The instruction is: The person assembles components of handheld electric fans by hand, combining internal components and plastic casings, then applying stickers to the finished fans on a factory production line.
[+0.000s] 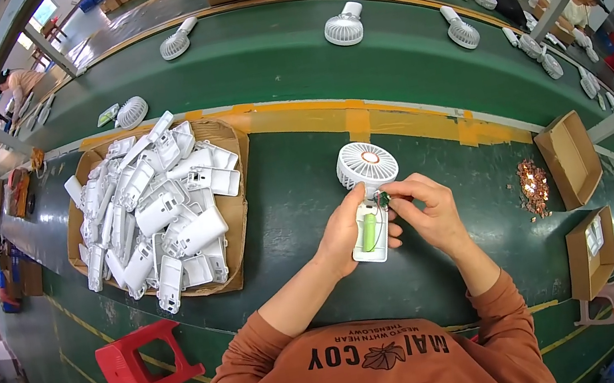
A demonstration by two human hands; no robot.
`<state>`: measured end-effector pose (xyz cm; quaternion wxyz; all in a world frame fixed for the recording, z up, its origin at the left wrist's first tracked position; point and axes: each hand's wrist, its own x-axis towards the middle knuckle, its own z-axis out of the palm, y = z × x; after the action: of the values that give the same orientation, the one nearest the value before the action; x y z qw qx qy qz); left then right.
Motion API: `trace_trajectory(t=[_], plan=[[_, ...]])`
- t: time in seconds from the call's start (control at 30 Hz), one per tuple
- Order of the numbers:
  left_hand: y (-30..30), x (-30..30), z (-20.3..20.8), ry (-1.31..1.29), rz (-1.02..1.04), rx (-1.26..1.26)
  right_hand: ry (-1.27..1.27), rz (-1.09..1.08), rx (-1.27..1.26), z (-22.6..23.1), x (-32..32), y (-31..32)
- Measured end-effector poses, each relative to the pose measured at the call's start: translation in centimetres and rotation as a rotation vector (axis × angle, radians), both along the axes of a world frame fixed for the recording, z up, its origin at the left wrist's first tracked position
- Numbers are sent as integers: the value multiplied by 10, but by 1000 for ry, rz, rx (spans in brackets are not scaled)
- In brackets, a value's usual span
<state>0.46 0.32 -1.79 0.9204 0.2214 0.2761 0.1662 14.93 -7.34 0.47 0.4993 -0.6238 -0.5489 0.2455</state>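
Observation:
A white handheld fan (366, 164) lies in front of me with its handle open toward me. My left hand (342, 236) is closed around that handle, thumb along its upper left side. Inside the handle shell sits a light green cylindrical battery (369, 232) with thin wires beside it. The thumb and forefinger of my right hand (431, 211) pinch at a small dark green circuit board (382, 199) near the fan's neck. Left of my hands, a cardboard tray (245, 246) holds a heap of white plastic handle shells (156, 209).
Beyond the yellow-taped table edge (295, 119) runs a green conveyor belt (253, 62) carrying several white fans (343, 26). Small copper-coloured parts (533, 188) lie at right beside cardboard boxes (568, 160). A red stool (121, 368) stands at lower left. Co-workers sit across the belt.

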Motion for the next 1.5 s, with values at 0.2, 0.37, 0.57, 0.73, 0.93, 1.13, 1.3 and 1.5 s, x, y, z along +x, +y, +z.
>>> trace_trajectory(t=[0.2, 0.37, 0.57, 0.73, 0.93, 1.13, 1.3, 1.5], plan=[[1, -1, 5, 100, -76, 123, -276, 30, 165, -1, 3, 2], [1, -2, 5, 115, -95, 165, -334, 31, 195, 6, 1, 2], [0, -5, 3, 109, -98, 170, -372, 40, 215, 1, -2, 2], [-1, -8, 2, 108, -102, 186, -346, 42, 178, -5, -3, 1], [-3, -11, 1, 136, -132, 250, -306, 57, 157, -11, -6, -1], [-5, -12, -1, 178, -175, 296, -588, 117, 258, -6, -20, -4], [5, -9, -11, 112, -210, 275, -536, 68, 230, -8, -19, 3], [7, -12, -11, 31, -197, 185, -639, 236, 223, -7, -8, 1]])
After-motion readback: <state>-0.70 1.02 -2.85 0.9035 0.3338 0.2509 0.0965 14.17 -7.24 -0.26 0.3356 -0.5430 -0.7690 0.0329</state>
